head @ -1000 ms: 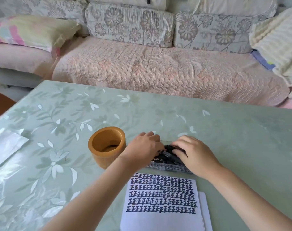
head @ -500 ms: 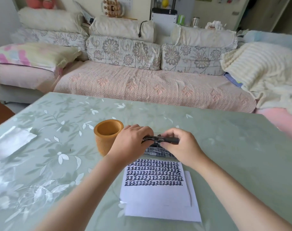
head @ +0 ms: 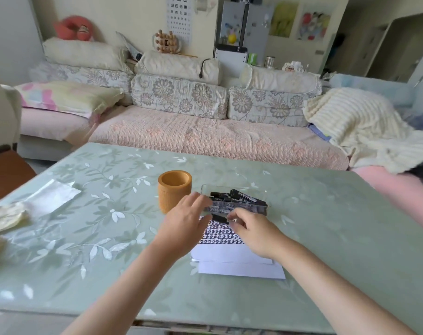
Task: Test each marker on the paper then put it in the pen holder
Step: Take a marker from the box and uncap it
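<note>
A black marker (head: pixel 219 218) hangs just above the top of the paper (head: pixel 232 258), a white sheet covered in rows of dark test marks. My right hand (head: pixel 254 234) pinches the marker's right end with its fingertips. My left hand (head: pixel 185 222) is at the marker's left end with blurred fingers stretched toward the tray, and its grip is hidden. Behind the paper, a clear tray (head: pixel 261 192) holds several more black markers (head: pixel 239 199). The orange pen holder (head: pixel 174 191) stands upright left of the tray, just beyond my left hand.
The green floral table (head: pixel 97 238) carries a white sheet (head: pixel 52 198) and a crumpled cloth (head: pixel 5 220) at its far left. A sofa (head: pixel 205 136) with cushions and a cream blanket (head: pixel 360 126) runs behind the table.
The camera has tilted up, showing more of the room. The marker has come down from above the tray to the paper's top edge. My left hand's fingers have spread out.
</note>
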